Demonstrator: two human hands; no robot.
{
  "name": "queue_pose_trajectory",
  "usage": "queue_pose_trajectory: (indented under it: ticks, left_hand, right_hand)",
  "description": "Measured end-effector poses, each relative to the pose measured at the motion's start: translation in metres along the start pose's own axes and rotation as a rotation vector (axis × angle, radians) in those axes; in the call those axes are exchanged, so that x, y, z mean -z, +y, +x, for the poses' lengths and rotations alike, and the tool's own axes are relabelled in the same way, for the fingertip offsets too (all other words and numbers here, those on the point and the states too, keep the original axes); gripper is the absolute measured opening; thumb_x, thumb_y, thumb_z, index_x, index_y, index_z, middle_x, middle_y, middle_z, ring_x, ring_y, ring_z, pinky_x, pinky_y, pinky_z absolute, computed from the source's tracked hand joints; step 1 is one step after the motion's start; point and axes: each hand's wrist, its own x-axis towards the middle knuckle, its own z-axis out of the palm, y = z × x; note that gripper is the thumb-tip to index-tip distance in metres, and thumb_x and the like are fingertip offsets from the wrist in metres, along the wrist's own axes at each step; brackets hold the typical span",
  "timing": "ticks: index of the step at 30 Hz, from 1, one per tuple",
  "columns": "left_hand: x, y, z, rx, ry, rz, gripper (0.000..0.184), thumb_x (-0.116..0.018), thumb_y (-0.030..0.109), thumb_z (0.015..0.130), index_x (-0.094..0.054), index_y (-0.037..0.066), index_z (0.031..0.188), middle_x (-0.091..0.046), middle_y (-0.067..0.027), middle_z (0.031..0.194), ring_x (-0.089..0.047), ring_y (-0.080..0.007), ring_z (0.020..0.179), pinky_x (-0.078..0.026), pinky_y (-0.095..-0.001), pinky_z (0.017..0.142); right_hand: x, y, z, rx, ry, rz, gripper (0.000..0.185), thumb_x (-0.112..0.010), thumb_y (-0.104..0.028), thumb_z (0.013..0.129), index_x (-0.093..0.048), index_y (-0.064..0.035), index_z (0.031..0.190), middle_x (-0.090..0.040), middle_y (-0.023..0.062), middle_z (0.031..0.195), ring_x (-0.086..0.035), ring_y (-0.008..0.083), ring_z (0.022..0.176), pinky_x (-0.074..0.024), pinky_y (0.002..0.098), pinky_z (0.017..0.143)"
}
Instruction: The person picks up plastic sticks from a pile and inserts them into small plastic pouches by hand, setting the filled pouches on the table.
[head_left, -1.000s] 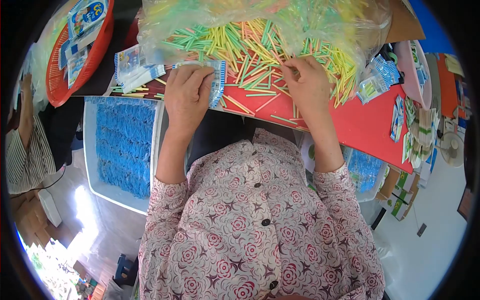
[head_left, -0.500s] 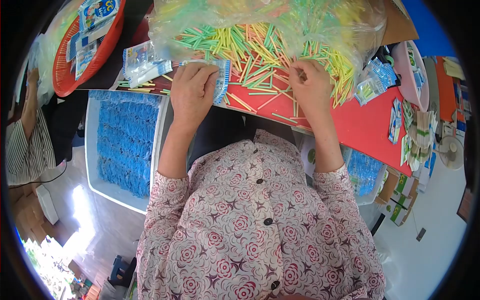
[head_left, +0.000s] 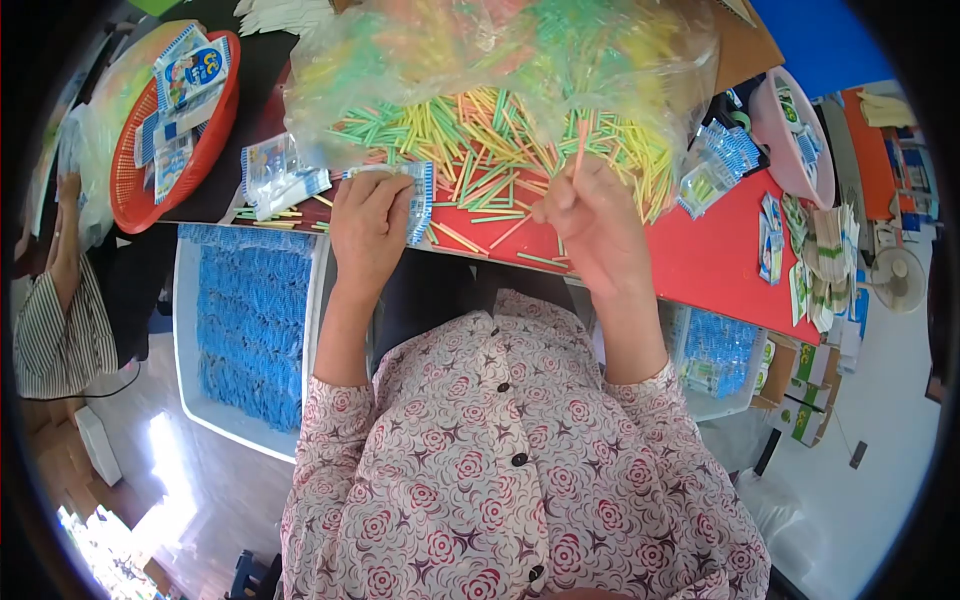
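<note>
My left hand [head_left: 368, 235] is closed on a blue-and-white packet [head_left: 421, 205] at the table's front edge. Its fingers curl over the packet's left part. My right hand [head_left: 605, 230] is raised over the red table [head_left: 700, 262], pinching a pink stick [head_left: 580, 145] that points up and away from me. Behind both hands lies a pile of short green, yellow and pink sticks [head_left: 480, 130], partly under a clear plastic bag [head_left: 420, 50]. A few loose sticks lie between my hands.
A red basket [head_left: 225, 110] with packets stands at the left, near more packets [head_left: 275, 180]. At the right are a pink basket [head_left: 765, 130] and packets [head_left: 712, 170]. Below the table are bins of blue packets [head_left: 250, 330]. Another person's striped sleeve [head_left: 50, 340] shows far left.
My right hand has lifted from the pile and turned, and a pink stick now shows in its fingers. My left hand stays on the packet. The whole view has shifted slightly.
</note>
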Motion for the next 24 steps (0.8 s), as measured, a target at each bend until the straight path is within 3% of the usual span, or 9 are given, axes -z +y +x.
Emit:
queue_pose_trajectory:
  ticks: [7,10,13,14,16,18,24]
  left_hand:
    - [0.009,0.008,0.001,-0.008,0.000,-0.034,0.011,-0.065,0.006,0.076,-0.065,0.005,0.087,-0.061,-0.0080,0.085,-0.056,-0.0262,0.078,-0.045,-0.0348,0.070]
    - [0.015,0.026,0.001,-0.005,0.018,-0.055,0.011,-0.065,0.005,0.078,-0.065,0.004,0.088,-0.061,-0.0083,0.085,-0.057,-0.0248,0.077,-0.045,-0.0327,0.069]
    - [0.018,0.070,-0.002,0.164,-0.074,-0.488,0.011,-0.065,0.006,0.081,-0.065,0.002,0.091,-0.061,-0.0079,0.083,-0.058,-0.0195,0.073,-0.045,-0.0277,0.064]
    - [0.017,0.079,-0.009,0.181,-0.089,-0.475,0.011,-0.065,0.006,0.081,-0.065,0.002,0.091,-0.061,-0.0079,0.083,-0.058,-0.0195,0.073,-0.045,-0.0277,0.064]
    - [0.010,0.087,-0.014,0.301,-0.240,-0.732,0.014,-0.061,0.006,0.085,-0.065,-0.001,0.097,-0.062,-0.0061,0.088,-0.057,-0.0112,0.077,-0.044,-0.0217,0.067]
    - [0.006,0.087,-0.014,0.295,-0.245,-0.702,0.013,-0.062,0.006,0.085,-0.065,-0.001,0.096,-0.062,-0.0054,0.087,-0.057,-0.0102,0.076,-0.044,-0.0213,0.066]
    - [-0.002,0.084,-0.021,0.325,-0.281,-0.624,0.010,-0.066,0.008,0.083,-0.066,0.002,0.091,-0.060,-0.0045,0.076,-0.055,-0.0102,0.066,-0.043,-0.0222,0.059]
  right_hand:
    - [0.011,-0.005,-0.017,0.052,0.046,-0.171,0.010,-0.054,-0.011,0.091,-0.059,-0.0031,0.093,-0.056,-0.0006,0.074,-0.053,0.0097,0.068,-0.0453,0.0274,0.067]
    - [0.005,0.000,-0.030,0.040,0.100,-0.647,0.008,-0.058,-0.009,0.089,-0.062,-0.0032,0.092,-0.058,-0.0006,0.079,-0.052,0.0061,0.069,-0.0421,0.0218,0.064]
    - [0.005,0.015,-0.034,0.030,0.080,-0.699,0.007,-0.059,-0.008,0.088,-0.063,-0.0030,0.092,-0.059,-0.0008,0.081,-0.052,0.0045,0.071,-0.0413,0.0199,0.063]
    - [0.004,0.023,-0.040,0.018,0.068,-0.720,0.007,-0.059,-0.007,0.088,-0.063,-0.0029,0.092,-0.059,-0.0008,0.082,-0.052,0.0037,0.072,-0.0410,0.0189,0.063]
    - [0.005,0.030,-0.041,0.052,0.026,-0.750,0.008,-0.059,-0.007,0.088,-0.063,-0.0025,0.093,-0.059,-0.0012,0.082,-0.052,0.0036,0.072,-0.0410,0.0190,0.063]
    - [0.010,0.032,-0.042,0.132,-0.025,-0.842,0.008,-0.059,-0.007,0.088,-0.063,-0.0019,0.093,-0.058,-0.0018,0.083,-0.051,0.0035,0.072,-0.0412,0.0191,0.064]
    - [0.010,0.027,-0.046,0.067,0.056,-0.711,0.009,-0.058,-0.006,0.089,-0.062,-0.0019,0.096,-0.059,-0.0023,0.084,-0.053,0.0048,0.075,-0.0428,0.0199,0.066]
